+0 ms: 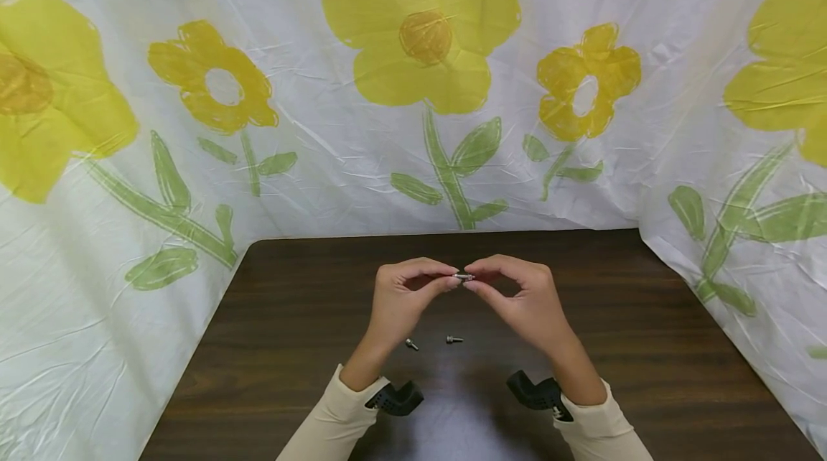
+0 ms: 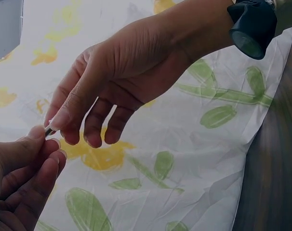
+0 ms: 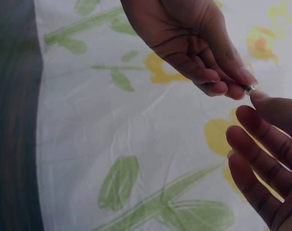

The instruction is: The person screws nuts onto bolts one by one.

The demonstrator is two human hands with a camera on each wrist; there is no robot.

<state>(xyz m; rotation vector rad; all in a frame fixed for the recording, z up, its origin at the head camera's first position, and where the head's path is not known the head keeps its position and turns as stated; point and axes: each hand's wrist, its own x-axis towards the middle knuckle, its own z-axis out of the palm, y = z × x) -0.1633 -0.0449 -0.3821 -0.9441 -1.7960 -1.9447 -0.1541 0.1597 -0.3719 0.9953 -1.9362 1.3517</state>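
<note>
Above the dark table, a small metal screw (image 1: 463,276) spans the fingertips of both hands. My left hand (image 1: 402,297) pinches its left end between thumb and index finger. At the other end, the thumb and index finger of my right hand (image 1: 525,296) pinch it too. Fingertips cover much of the screw in both wrist views, so its full shape is hidden. Below the hands, two loose bolts lie on the tabletop: one bolt (image 1: 455,340) lies nearly level, and another bolt (image 1: 412,345) is angled beside the left wrist.
A brown wood-grain table (image 1: 291,332) extends under both forearms. Behind it and along its sides hangs a white sheet (image 1: 310,159) printed with yellow flowers. Each wrist carries a black camera mount, one at the left wrist (image 1: 399,399), one at the right (image 1: 535,390).
</note>
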